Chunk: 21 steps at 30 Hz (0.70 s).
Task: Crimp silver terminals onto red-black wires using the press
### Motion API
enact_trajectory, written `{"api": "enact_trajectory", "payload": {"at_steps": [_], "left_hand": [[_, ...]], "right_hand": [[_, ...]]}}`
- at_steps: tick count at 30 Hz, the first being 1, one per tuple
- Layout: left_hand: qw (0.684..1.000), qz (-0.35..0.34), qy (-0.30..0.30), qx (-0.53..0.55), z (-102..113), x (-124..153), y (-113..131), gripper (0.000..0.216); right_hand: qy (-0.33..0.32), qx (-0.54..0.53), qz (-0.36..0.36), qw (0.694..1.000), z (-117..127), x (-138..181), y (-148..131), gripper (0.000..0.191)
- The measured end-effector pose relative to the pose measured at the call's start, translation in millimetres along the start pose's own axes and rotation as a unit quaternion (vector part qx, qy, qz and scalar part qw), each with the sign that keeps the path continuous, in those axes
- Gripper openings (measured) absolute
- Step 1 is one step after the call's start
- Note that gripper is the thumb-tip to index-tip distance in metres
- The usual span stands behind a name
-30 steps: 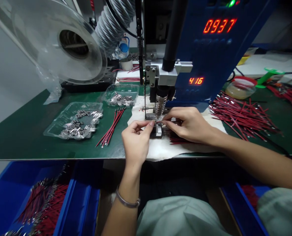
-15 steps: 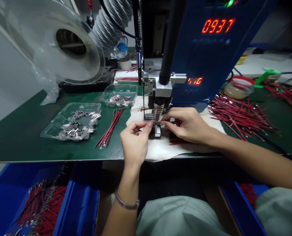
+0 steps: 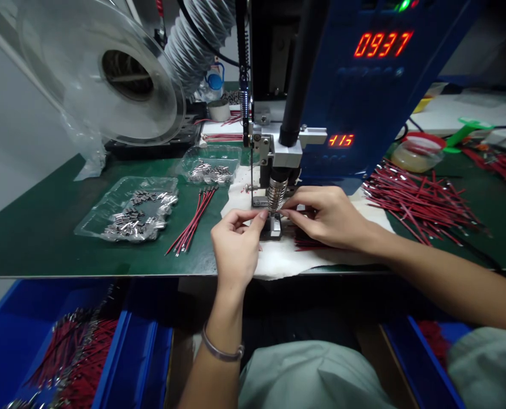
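Observation:
My left hand [image 3: 236,241] is pinched closed, thumb against fingers, just left of the spring-wrapped tip [image 3: 277,196] of a blue machine [image 3: 342,108]. What its fingertips hold is too small to make out. From the other side, my right hand [image 3: 323,216] also pinches close to that tip; its fingertips hide whatever lies between them. Below the tip sits a small metal block [image 3: 274,226]. Red and black wires [image 3: 308,243] lie partly covered under my right hand, on a white cloth [image 3: 287,264].
Two clear trays, one nearer [image 3: 127,213] and one farther [image 3: 212,165], hold small metal parts. Beside them lies a small wire bundle [image 3: 193,218]. A large red wire pile [image 3: 423,199] spreads at right, near a red-rimmed tub [image 3: 418,152]. Blue bins [image 3: 125,363] stand below the table edge.
The view has shifted slightly, and the machine's lower red readout shows different digits. Both hands keep their pinch at the tip, with hardly any movement.

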<state>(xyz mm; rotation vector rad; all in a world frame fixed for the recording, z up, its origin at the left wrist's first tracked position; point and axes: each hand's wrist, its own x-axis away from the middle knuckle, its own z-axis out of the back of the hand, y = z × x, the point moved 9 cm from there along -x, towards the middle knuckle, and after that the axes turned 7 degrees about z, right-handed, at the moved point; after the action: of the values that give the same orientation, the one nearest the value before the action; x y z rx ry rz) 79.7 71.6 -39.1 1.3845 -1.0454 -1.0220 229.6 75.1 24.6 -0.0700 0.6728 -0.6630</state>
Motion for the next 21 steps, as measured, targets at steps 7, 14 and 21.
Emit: {"api": "enact_trajectory", "payload": {"at_steps": [7,14,21], "left_hand": [[1.000,-0.001,-0.002,-0.003,0.6,-0.3,-1.9,0.023],[1.000,-0.003,0.001,-0.003,1.3,-0.1,-1.4,0.022],[1.000,-0.007,-0.001,-0.012,0.4,-0.4,-0.5,0.022]], "right_hand": [[-0.001,-0.002,0.001,1.000,-0.7,0.2,-0.1,0.011],[0.000,-0.004,0.002,1.000,-0.4,0.2,0.0,0.012],[-0.002,-0.006,0.003,1.000,-0.1,-0.3,-0.6,0.012]]}}
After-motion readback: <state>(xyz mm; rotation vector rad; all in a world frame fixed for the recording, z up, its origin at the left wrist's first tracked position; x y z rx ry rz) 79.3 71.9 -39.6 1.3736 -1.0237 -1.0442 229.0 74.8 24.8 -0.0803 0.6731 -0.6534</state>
